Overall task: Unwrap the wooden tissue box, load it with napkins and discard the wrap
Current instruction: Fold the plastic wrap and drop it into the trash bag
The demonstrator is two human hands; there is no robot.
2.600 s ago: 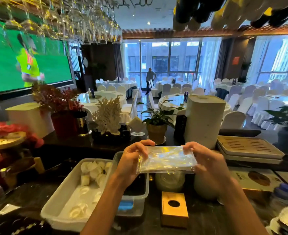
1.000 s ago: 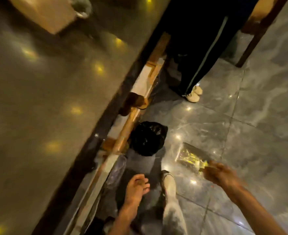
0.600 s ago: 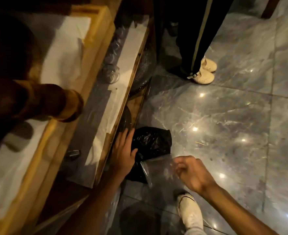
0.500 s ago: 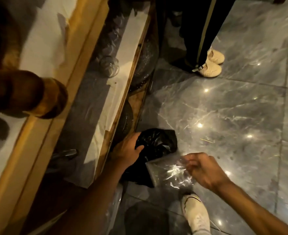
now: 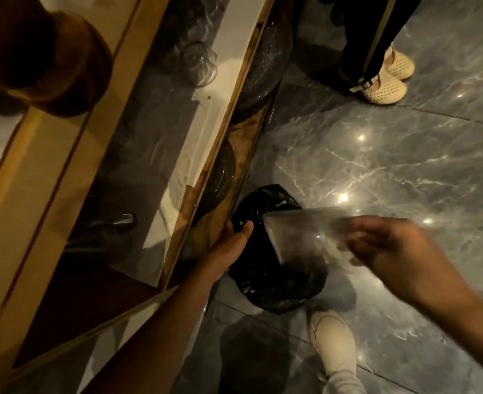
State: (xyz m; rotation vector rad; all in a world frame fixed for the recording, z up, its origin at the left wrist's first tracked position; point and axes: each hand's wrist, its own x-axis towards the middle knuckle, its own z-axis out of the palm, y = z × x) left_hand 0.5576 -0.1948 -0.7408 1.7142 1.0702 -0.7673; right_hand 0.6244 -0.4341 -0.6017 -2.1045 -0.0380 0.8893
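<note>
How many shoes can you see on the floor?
3: a pale pair at top right on another person, and one white shoe at the bottom, below the black bag. Its partner may be hidden.

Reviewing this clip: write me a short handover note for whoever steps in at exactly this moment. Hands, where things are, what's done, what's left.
Left hand: gripping the rim of the black bin bag on the floor beside the shelf unit, holding it open.
Right hand: pinching the clear plastic wrap, held just above the bag's mouth; motion blur, wrap not yet inside.
Wooden tissue box and napkins: not in view.
Done: the wrap is off the box and brought to the bag.
Left: push the wrap into the bag and let go. Whether the box is loaded cannot be told from here.
Note: another person's feet stand close by.
</note>
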